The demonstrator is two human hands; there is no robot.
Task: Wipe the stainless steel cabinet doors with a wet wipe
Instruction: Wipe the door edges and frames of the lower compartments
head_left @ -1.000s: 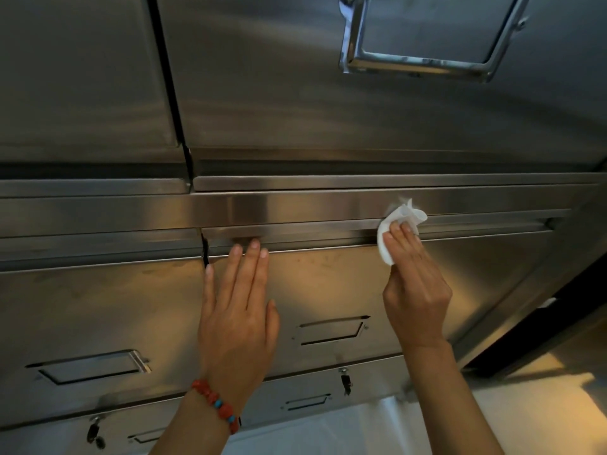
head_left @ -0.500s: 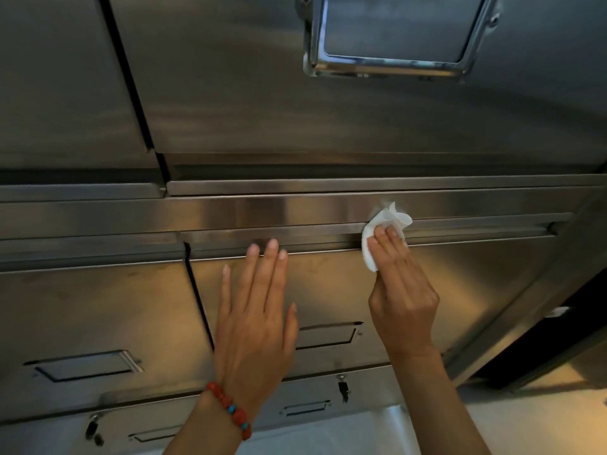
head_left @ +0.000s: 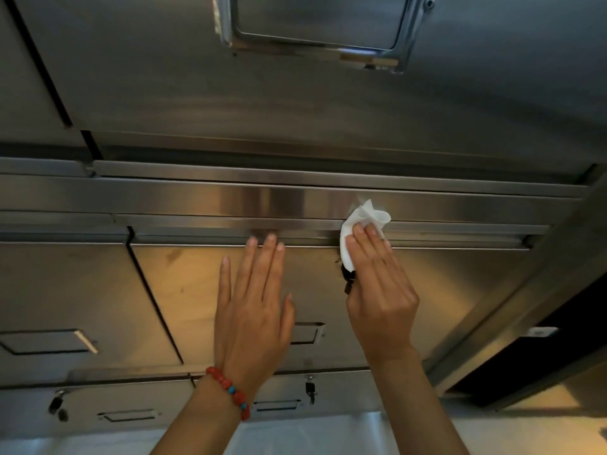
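The stainless steel cabinet door (head_left: 184,284) fills the middle of the view, with a horizontal rail (head_left: 197,221) along its top edge. My left hand (head_left: 253,310) lies flat on the door, fingers straight, fingertips at the rail. A red bead bracelet (head_left: 230,390) is on that wrist. My right hand (head_left: 377,290) holds a bunched white wet wipe (head_left: 364,215) and presses it against the rail, just right of my left hand. The thumb is hidden under the hand.
A larger steel door (head_left: 295,103) with a chrome recessed handle (head_left: 315,27) hangs above. Another door (head_left: 65,290) sits to the left across a dark seam. Lower panels carry keys in locks (head_left: 309,390). A dark gap (head_left: 542,356) opens at the right past the cabinet's corner post.
Both hands have shifted rightward away from the door seam. The right hand with the wipe has closed in on the left hand along the rail.
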